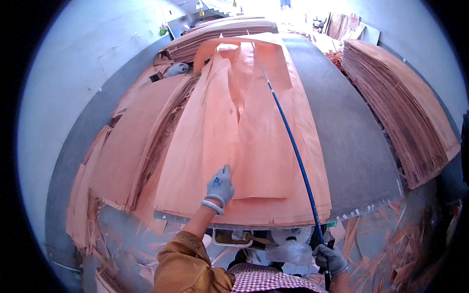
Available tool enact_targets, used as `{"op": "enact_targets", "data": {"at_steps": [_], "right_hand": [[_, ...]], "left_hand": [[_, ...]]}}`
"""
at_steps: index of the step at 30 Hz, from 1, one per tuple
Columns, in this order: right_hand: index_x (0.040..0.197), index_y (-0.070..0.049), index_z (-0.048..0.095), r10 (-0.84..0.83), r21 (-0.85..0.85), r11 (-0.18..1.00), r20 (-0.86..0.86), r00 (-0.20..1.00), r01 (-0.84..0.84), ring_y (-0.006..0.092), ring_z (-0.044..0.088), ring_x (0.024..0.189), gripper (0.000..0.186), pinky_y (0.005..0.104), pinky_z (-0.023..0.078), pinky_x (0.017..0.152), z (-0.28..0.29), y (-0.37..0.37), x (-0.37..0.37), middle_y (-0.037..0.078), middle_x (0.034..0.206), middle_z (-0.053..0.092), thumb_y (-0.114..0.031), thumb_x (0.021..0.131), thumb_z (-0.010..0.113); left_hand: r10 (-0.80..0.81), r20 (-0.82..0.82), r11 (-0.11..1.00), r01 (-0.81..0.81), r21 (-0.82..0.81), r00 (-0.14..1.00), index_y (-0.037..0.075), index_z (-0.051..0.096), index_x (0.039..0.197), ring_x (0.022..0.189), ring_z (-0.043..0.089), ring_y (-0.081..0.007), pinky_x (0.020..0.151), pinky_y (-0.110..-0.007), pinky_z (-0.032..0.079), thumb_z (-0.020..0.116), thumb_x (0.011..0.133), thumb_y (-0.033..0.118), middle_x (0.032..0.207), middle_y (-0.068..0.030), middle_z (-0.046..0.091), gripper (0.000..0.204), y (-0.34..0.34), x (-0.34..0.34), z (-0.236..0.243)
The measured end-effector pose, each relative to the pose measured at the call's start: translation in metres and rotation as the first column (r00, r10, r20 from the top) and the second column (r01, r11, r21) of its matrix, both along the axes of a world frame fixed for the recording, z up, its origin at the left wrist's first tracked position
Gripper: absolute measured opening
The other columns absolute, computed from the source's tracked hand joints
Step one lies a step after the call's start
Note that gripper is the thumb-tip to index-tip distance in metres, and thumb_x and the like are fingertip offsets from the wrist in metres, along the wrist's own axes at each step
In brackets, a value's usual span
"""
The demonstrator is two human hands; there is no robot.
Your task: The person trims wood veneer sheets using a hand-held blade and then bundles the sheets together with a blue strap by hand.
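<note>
My left hand, in a grey-white glove, rests on the near left part of a thin orange-pink wood veneer sheet. Its fingers reach forward over the surface, at least one stretched out. This sheet lies on a stack of wider veneer, and its far part is wrinkled, with a long split or fold. At the lower right, my right hand, also gloved, is wrapped round a long blue pole. The pole slants up and away over the veneer, its thin pale tip near the far end.
A dark grey tabletop extends right of the veneer. Tall veneer stacks stand at the right and far back, with a ragged pile at the left. Veneer scraps litter the floor. A white-rimmed tray sits below the near edge.
</note>
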State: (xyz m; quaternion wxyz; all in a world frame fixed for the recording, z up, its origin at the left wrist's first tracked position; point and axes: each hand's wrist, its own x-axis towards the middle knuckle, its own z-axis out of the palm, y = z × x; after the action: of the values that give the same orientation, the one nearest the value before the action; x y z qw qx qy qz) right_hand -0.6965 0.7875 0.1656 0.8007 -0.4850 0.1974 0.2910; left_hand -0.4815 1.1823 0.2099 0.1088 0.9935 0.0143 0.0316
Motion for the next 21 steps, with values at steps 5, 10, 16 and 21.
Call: {"op": "enact_targets", "data": {"at_steps": [5,10,16,21], "right_hand": [[0.090,0.001,0.065,0.104,-0.233,0.962,-0.177,0.979,-0.144,0.0104,0.037,0.039,0.033,0.0261,0.026,0.038,0.036,-0.037,-0.035,0.000,0.052,0.044,-0.031,0.094,0.057],[0.087,0.002,0.064,0.113,-0.299,0.947,-0.018,0.993,-0.113,0.0107,0.037,0.037,0.028,0.0258,0.027,0.038,0.067,-0.043,-0.035,0.000,0.049,0.043,-0.025,0.092,0.060],[0.087,0.005,0.062,0.025,-0.269,0.963,0.060,0.998,-0.008,0.0102,0.037,0.038,0.029,0.0258,0.027,0.038,0.083,-0.047,-0.012,-0.001,0.049,0.042,-0.023,0.091,0.060],[0.089,-0.001,0.058,-0.017,0.045,0.999,0.046,0.999,0.015,0.0092,0.037,0.042,0.025,0.0254,0.027,0.040,0.041,-0.042,0.005,-0.001,0.054,0.042,-0.026,0.094,0.056]], "left_hand": [[0.008,-0.035,0.991,-0.003,0.134,0.999,0.003,0.043,0.132,0.096,0.061,-0.0363,0.080,-0.045,0.052,0.057,0.078,0.011,0.111,-0.0193,0.059,0.056,-0.013,-0.002,-0.002],[0.012,-0.001,0.980,-0.012,0.200,1.000,0.004,0.044,0.131,0.095,0.062,-0.0357,0.079,-0.045,0.052,0.059,0.077,0.013,0.110,-0.0177,0.060,0.056,-0.015,0.000,-0.012],[0.019,-0.017,0.989,-0.016,0.145,1.000,0.002,0.046,0.129,0.093,0.064,-0.0341,0.078,-0.044,0.053,0.056,0.079,0.012,0.110,-0.0189,0.061,0.051,-0.010,-0.001,-0.017],[0.015,0.030,0.993,-0.019,0.114,0.999,0.002,0.045,0.131,0.095,0.063,-0.0357,0.080,-0.046,0.052,0.054,0.081,0.012,0.115,-0.0178,0.060,0.052,-0.007,-0.006,-0.016]]}}
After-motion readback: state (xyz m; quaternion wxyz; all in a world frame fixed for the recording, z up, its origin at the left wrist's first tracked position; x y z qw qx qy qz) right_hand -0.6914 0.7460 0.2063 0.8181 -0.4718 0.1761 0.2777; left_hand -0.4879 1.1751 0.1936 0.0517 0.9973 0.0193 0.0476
